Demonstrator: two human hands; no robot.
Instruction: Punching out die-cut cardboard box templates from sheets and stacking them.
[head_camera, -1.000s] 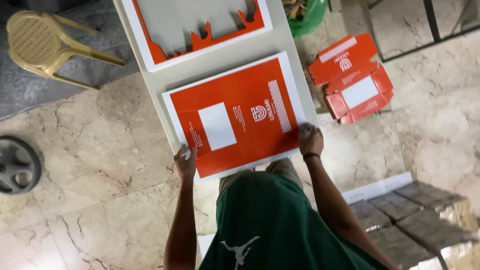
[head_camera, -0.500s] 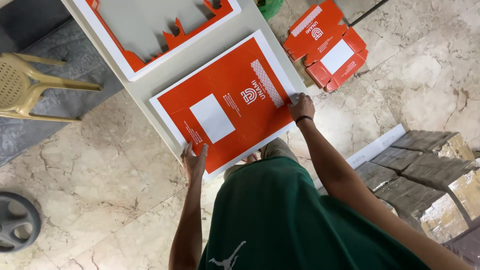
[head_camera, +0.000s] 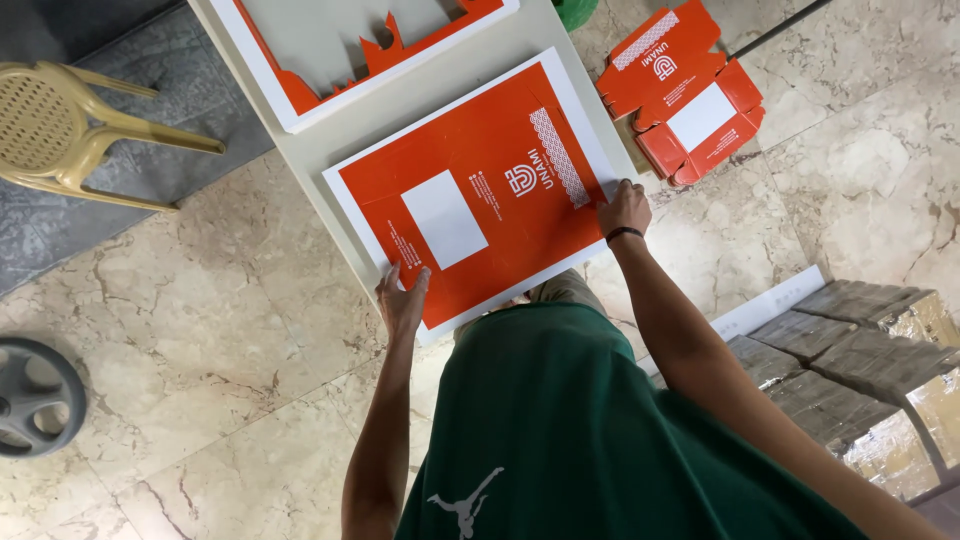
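Both your hands rest on the flat orange printed cardboard sheet (head_camera: 480, 195) lying on the pale table (head_camera: 330, 150): left hand (head_camera: 403, 300) flat with open fingers at its 7 o'clock corner, right hand (head_camera: 624, 208) loosely curled, pressing its 3 o'clock edge. Folded orange cartons (head_camera: 685, 95) lie on the floor at 2 o'clock.

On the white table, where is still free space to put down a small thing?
A bare strip of the table runs between the orange sheet and the cut-out sheet behind it. The near part is crowded: the orange sheet covers it, with the left hand and right hand on its edges.
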